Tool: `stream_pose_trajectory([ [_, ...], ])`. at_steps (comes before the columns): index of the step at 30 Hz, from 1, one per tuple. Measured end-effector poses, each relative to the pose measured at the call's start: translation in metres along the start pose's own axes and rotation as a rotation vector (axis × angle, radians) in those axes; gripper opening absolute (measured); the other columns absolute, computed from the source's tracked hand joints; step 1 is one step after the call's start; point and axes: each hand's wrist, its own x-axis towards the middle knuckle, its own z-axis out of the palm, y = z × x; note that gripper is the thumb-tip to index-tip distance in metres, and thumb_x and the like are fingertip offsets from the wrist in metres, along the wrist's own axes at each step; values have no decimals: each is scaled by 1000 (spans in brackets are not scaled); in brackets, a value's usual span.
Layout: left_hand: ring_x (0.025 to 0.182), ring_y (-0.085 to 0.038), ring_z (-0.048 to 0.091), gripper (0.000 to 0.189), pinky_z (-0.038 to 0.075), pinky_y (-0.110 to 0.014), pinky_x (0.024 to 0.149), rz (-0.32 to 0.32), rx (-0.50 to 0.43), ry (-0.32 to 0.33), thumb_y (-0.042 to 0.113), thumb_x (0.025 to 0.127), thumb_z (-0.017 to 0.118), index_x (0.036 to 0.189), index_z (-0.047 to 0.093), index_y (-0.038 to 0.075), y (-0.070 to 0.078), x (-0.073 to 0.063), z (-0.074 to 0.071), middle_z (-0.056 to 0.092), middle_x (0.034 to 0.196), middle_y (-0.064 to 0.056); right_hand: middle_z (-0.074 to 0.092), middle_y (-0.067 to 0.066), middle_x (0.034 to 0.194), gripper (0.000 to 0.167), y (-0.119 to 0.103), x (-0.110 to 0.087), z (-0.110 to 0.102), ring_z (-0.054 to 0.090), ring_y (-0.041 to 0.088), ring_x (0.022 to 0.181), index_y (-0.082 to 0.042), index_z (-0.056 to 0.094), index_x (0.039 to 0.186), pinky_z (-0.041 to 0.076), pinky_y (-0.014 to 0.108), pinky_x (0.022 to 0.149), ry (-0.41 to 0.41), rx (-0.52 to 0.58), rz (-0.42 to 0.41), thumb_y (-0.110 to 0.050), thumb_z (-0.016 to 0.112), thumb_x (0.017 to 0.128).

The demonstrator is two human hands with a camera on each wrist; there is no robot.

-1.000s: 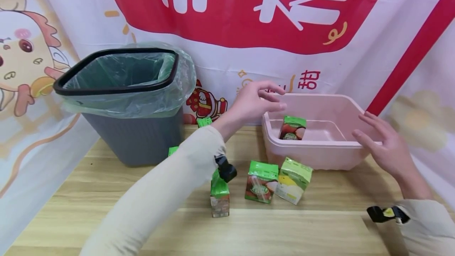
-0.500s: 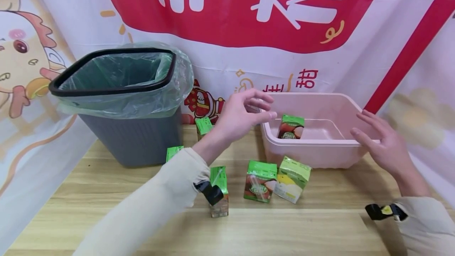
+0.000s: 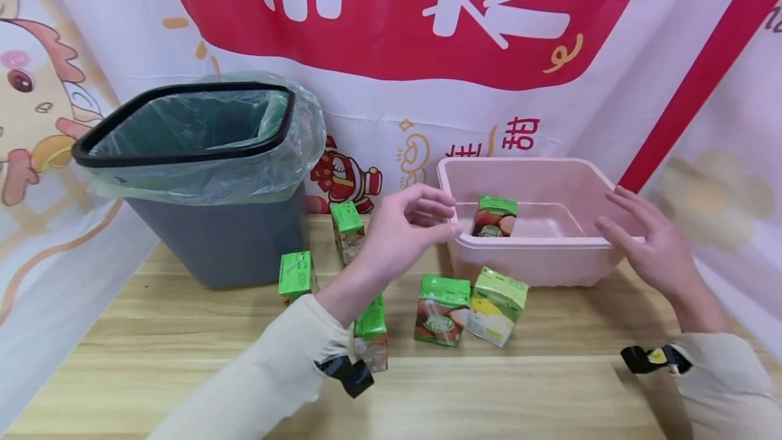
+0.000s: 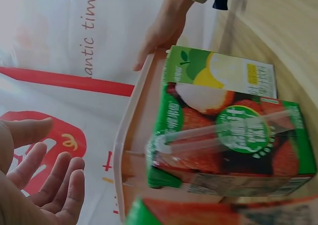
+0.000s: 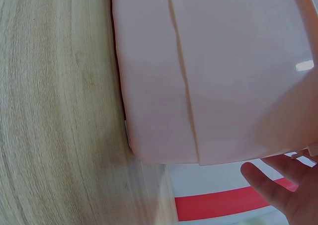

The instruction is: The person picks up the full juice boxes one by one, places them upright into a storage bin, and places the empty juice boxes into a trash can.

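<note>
My left hand (image 3: 394,233) hovers by the left end of a pink plastic bin (image 3: 525,257), its fingers loosely bent and holding nothing. In the left wrist view, the same hand's fingers (image 4: 52,185) are spread apart. My right hand (image 3: 656,253) touches the bin's right rim with its thumb and fingers extended. Inside the bin stands a green-topped juice box (image 3: 496,217). Two more stand before it: a green-topped juice box with red fruit (image 3: 440,318) and a yellow-green juice box (image 3: 497,307). Near my left forearm are further juice boxes (image 3: 296,273), one partly hidden behind the wrist.
A grey trash can (image 3: 226,243) with a black rim and green liner stands at the left. Behind everything hangs a white and red printed cloth (image 3: 373,53). The wooden tabletop (image 3: 476,396) extends towards me.
My left hand has drawn down and left from the bin's left rim, uncovering juice boxes behind the forearm. My right hand stays at the rim. The head view has shifted slightly.
</note>
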Motion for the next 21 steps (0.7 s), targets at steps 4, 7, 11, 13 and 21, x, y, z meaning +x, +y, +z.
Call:
stream_pose_trajectory([
  [4, 106, -19, 69, 34, 57, -37, 94, -85, 32, -63, 15, 88, 87, 120, 74, 18, -11, -6, -4, 77, 120, -3, 27, 4, 177, 67, -1, 0, 0, 16, 41, 165, -20, 44, 163, 14, 82, 121, 3, 4, -6, -42, 63, 103],
  [7, 108, -19, 69, 35, 56, -39, 95, -135, 104, -106, 18, 86, 89, 119, 75, 20, -18, -9, -7, 76, 121, 0, 26, 5, 178, 68, -2, 0, 0, 16, 42, 164, -20, 43, 163, 14, 83, 120, -4, 5, 1, -43, 63, 103],
  [11, 109, -19, 69, 36, 56, -39, 96, -150, 160, -153, 17, 83, 91, 115, 77, 22, -26, -11, -11, 76, 118, 1, 26, 6, 178, 68, -3, 1, 0, 16, 43, 164, -19, 43, 163, 14, 82, 120, -6, 7, 0, -43, 63, 103],
  [13, 110, -20, 69, 36, 55, -39, 97, -153, 165, -180, 14, 82, 91, 115, 77, 22, -30, -10, -13, 76, 118, 1, 27, 7, 177, 67, -2, 1, 0, 16, 42, 164, -18, 44, 163, 14, 81, 122, -2, 11, -6, -42, 64, 103],
  [21, 112, -19, 69, 38, 55, -40, 101, -158, 221, -294, 13, 80, 92, 115, 78, 22, -39, -9, -18, 76, 119, 4, 27, 6, 177, 67, -1, 1, -1, 16, 43, 164, -19, 43, 163, 13, 82, 121, -8, -5, -5, -42, 63, 104],
])
